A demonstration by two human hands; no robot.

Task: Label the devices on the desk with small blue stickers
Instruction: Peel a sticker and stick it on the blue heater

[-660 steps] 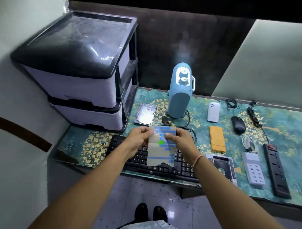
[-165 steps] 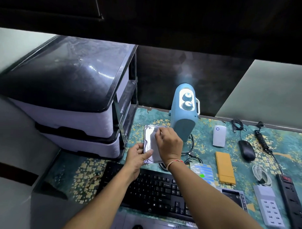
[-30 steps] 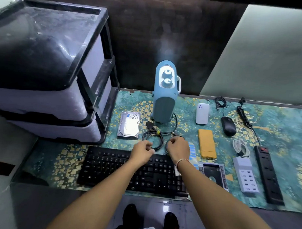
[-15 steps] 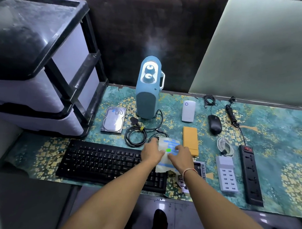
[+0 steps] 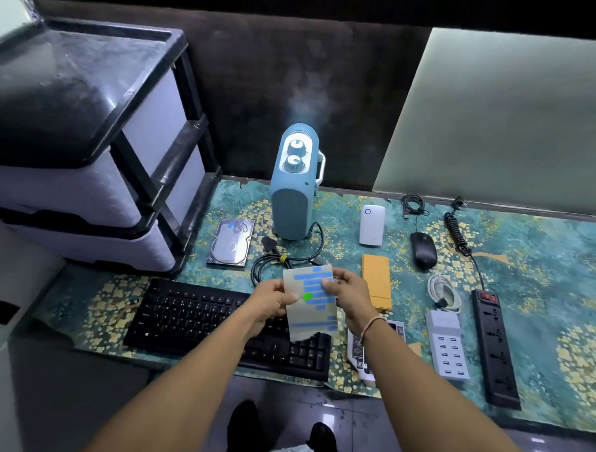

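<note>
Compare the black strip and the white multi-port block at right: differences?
The long black power strip with red switch is much longer and narrower than the short white multi-port charger block. The strip shows a few large sockets; the block has a grid of small ports. Both lie flat, side by side.

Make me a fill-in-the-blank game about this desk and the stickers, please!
1. Both hands hold the sticker sheet above the black ____.
2. The hard drive already wears a small ____ sticker.
3. One sticker on the sheet is not blue but ____.
4. The black mouse lies to the right of the ____ power bank.

Missing words: keyboard; blue; green; orange
</note>
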